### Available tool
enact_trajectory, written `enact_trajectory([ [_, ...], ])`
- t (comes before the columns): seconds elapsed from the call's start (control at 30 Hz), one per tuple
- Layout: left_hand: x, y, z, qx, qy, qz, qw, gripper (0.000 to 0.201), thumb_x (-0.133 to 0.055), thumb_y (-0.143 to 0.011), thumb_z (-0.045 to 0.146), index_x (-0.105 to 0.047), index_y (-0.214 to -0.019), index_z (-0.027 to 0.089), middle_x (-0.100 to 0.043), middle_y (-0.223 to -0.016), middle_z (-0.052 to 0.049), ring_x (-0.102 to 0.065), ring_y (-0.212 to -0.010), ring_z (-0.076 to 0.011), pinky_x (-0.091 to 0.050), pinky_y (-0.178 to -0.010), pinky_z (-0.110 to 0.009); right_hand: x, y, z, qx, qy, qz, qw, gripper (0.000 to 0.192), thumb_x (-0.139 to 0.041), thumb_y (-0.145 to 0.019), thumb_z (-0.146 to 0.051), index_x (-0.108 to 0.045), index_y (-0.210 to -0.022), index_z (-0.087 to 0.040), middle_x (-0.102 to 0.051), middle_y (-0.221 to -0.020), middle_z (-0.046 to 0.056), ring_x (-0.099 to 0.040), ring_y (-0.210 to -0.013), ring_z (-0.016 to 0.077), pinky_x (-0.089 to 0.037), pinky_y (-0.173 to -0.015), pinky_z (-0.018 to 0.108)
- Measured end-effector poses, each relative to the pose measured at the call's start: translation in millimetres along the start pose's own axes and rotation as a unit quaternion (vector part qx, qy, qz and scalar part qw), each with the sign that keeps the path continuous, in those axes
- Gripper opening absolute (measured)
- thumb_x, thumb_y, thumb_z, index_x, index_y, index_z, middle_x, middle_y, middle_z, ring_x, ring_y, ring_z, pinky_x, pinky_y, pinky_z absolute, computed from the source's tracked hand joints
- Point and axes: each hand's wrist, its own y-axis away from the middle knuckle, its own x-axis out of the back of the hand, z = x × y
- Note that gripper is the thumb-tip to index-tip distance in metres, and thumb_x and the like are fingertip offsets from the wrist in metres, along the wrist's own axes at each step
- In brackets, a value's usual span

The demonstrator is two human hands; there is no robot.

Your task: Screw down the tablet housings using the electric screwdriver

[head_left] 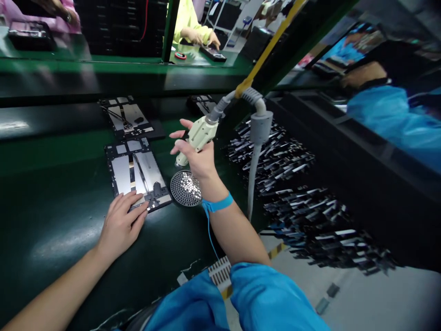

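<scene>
My left hand lies flat on the near corner of an open tablet chassis on the dark green conveyor belt. My right hand grips a pale electric screwdriver that hangs from a grey cable. Its tip points down, just above a round perforated screw tray beside the chassis. A blue wrist strap sits on my right wrist.
A second chassis lies farther along the belt, with a third behind it. Stacks of small metal parts fill the right side. Other people's hands work at stations across the belt and at the right.
</scene>
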Motion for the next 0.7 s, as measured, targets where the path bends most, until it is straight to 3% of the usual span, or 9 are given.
enact_trajectory([
  [0.1, -0.3, -0.2, 1.6, 0.007, 0.005, -0.001, 1.0, 0.024, -0.063, -0.097, 0.018, -0.071, -0.118, 0.025, -0.069, -0.13, -0.01, -0.062, -0.129, -0.0306, -0.045, -0.112, -0.058, -1.9, 8.2, -4.7, 0.029, 0.007, 0.087, 0.996, 0.043, -0.072, -0.086, -0.051, -0.06, -0.121, -0.029, -0.067, -0.106, 0.0, -0.061, -0.061, 0.0102, -0.06, -0.06, 0.031],
  [0.2, -0.6, -0.3, 2.6, 0.01, 0.006, -0.001, 1.0, 0.024, -0.064, -0.096, 0.018, -0.071, -0.118, 0.025, -0.07, -0.129, -0.009, -0.062, -0.129, -0.0305, -0.045, -0.112, -0.057, 6.7, 25.5, -5.8, 0.045, 0.028, 0.141, 0.989, 0.033, -0.07, -0.089, -0.044, -0.06, -0.117, -0.029, -0.065, -0.099, -0.001, -0.059, -0.058, 0.0099, -0.056, -0.053, 0.029],
  [0.43, 0.9, -0.2, 2.5, 0.008, 0.006, -0.004, 1.0, 0.026, -0.064, -0.096, 0.017, -0.071, -0.119, 0.025, -0.07, -0.13, -0.01, -0.062, -0.129, -0.031, -0.045, -0.111, -0.058, 12.8, 32.0, 8.2, 0.058, 0.078, 0.162, 0.982, 0.033, -0.065, -0.092, -0.046, -0.057, -0.12, -0.03, -0.066, -0.099, 0.001, -0.058, -0.056, 0.012, -0.057, -0.054, 0.033],
  [0.53, 0.9, -0.2, 2.4, 0.004, 0.004, -0.004, 1.0, 0.026, -0.064, -0.096, 0.017, -0.071, -0.12, 0.025, -0.07, -0.13, -0.01, -0.062, -0.129, -0.031, -0.046, -0.111, -0.058, 21.3, 31.4, 12.3, 0.052, 0.108, 0.125, 0.985, 0.046, -0.064, -0.092, -0.054, -0.053, -0.13, -0.03, -0.068, -0.109, 0.004, -0.065, -0.068, 0.0164, -0.062, -0.067, 0.037],
  [0.6, 0.6, -0.4, 2.5, 0.002, 0.001, -0.004, 1.0, 0.025, -0.064, -0.097, 0.018, -0.071, -0.12, 0.025, -0.07, -0.13, -0.01, -0.062, -0.129, -0.031, -0.046, -0.11, -0.057, 35.1, 38.1, 12.7, 0.066, 0.168, 0.061, 0.982, 0.065, -0.063, -0.089, -0.065, -0.048, -0.141, -0.029, -0.066, -0.123, 0.009, -0.071, -0.094, 0.0244, -0.063, -0.087, 0.045],
  [0.7, -0.1, -0.7, 2.9, 0.004, -0.001, -0.002, 1.0, 0.023, -0.063, -0.097, 0.018, -0.071, -0.118, 0.024, -0.07, -0.129, -0.01, -0.062, -0.128, -0.0309, -0.046, -0.11, -0.058, 59.7, 61.6, 13.7, 0.086, 0.304, -0.038, 0.948, 0.083, -0.05, -0.087, -0.08, -0.049, -0.146, -0.023, -0.055, -0.145, 0.016, -0.055, -0.135, 0.0361, -0.048, -0.115, 0.055],
])
